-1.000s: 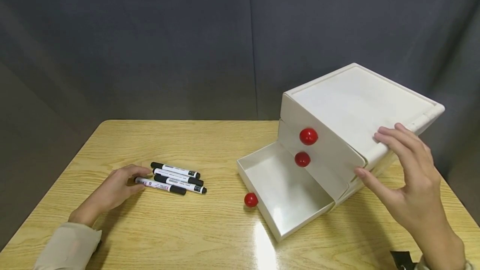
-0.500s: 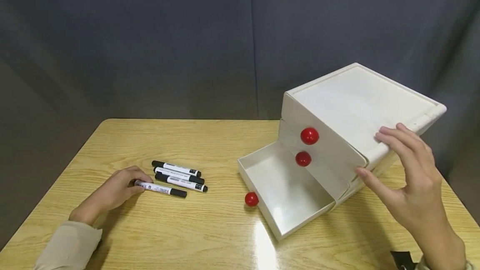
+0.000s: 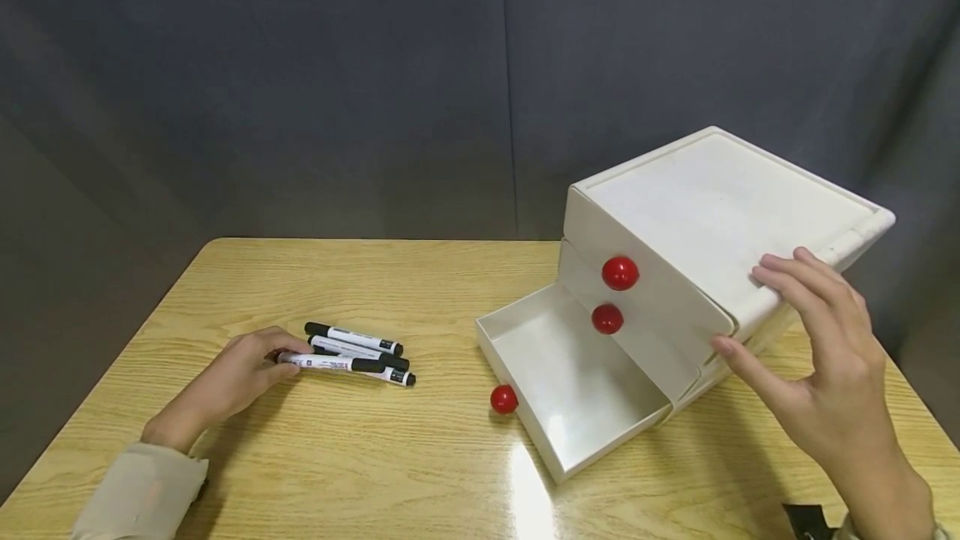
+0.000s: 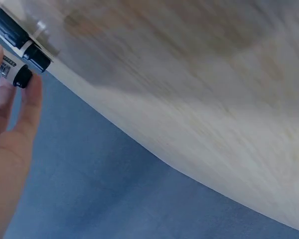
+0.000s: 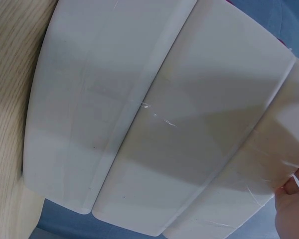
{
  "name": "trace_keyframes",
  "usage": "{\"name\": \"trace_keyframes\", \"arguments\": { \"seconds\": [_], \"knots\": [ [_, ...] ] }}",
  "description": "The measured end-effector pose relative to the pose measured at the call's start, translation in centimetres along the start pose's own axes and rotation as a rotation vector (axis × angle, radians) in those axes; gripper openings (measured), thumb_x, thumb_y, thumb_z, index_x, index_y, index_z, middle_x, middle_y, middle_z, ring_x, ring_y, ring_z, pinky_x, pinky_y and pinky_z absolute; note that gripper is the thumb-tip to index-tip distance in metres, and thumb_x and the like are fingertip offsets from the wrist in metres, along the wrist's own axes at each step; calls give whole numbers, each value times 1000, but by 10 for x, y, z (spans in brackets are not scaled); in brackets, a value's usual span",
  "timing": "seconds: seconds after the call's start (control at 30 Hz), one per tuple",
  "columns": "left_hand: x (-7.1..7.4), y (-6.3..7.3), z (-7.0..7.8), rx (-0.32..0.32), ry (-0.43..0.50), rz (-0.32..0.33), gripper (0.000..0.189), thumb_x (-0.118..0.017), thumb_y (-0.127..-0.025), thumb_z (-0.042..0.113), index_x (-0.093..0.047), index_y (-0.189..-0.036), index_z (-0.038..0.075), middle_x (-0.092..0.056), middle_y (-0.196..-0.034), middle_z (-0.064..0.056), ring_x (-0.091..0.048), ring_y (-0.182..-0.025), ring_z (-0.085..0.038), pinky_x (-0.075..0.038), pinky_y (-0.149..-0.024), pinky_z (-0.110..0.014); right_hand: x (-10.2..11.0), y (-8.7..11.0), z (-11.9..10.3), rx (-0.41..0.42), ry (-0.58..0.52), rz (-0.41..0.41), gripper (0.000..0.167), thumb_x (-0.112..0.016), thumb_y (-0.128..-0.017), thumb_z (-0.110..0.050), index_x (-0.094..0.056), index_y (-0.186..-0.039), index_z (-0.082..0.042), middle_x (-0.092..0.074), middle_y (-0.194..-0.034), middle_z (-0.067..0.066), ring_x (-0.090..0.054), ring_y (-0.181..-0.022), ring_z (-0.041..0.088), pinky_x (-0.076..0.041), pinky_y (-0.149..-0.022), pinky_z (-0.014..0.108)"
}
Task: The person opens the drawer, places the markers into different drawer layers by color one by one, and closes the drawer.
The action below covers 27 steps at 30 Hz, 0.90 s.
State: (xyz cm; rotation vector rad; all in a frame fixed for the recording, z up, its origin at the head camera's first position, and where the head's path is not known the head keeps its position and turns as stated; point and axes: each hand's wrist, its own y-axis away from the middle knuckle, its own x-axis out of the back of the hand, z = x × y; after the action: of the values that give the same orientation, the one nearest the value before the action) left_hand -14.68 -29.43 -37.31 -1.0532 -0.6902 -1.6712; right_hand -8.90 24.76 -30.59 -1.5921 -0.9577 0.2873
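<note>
My left hand pinches a white marker with a black cap by its left end, between thumb and fingers. It overlaps several similar markers lying side by side in the head view. In the left wrist view the held marker's black end pokes out between the fingers. My right hand rests on a white drawer cabinet, its fingers spread over the top edge and the thumb at the front corner. The cabinet's lowest drawer is pulled out, with nothing inside it.
Red round knobs mark the upper two drawers, which are pushed in. Another red knob sits on the front of the pulled-out drawer. The wooden table ends at a dark curtain behind.
My left hand has taken hold of the nearest marker and raised it slightly, so it now overlaps the others. The right hand and the cabinet stay in place.
</note>
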Motion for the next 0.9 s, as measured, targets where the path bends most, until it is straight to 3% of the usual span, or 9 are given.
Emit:
{"name": "trace_keyframes", "arguments": {
  "seconds": [0.3,0.57,0.9],
  "knots": [
    [-1,-3,12,-42,-11,41,24,-71,-87,-2,-72,-109,6,-72,-106,-9,-64,-97,-22,-57,-78,-37,1,3,5,2,1,-3,75,-68,-86,-60,-66,-110,11,-66,-117,24,-53,-132,28,-34,-119,38],
    [-1,-7,25,-68,4,56,26,-70,-89,2,-72,-114,8,-72,-110,-6,-66,-96,-20,-54,-74,-31,1,4,7,7,-4,1,75,-69,-85,-60,-66,-111,10,-66,-117,23,-53,-132,29,-34,-119,39],
    [-2,-11,39,-115,27,60,25,-68,-90,1,-70,-115,8,-71,-114,-8,-67,-106,-29,-57,-88,-47,1,4,7,8,-6,-5,74,-69,-86,-60,-66,-111,10,-66,-118,24,-53,-132,29,-34,-119,40]
  ]
}}
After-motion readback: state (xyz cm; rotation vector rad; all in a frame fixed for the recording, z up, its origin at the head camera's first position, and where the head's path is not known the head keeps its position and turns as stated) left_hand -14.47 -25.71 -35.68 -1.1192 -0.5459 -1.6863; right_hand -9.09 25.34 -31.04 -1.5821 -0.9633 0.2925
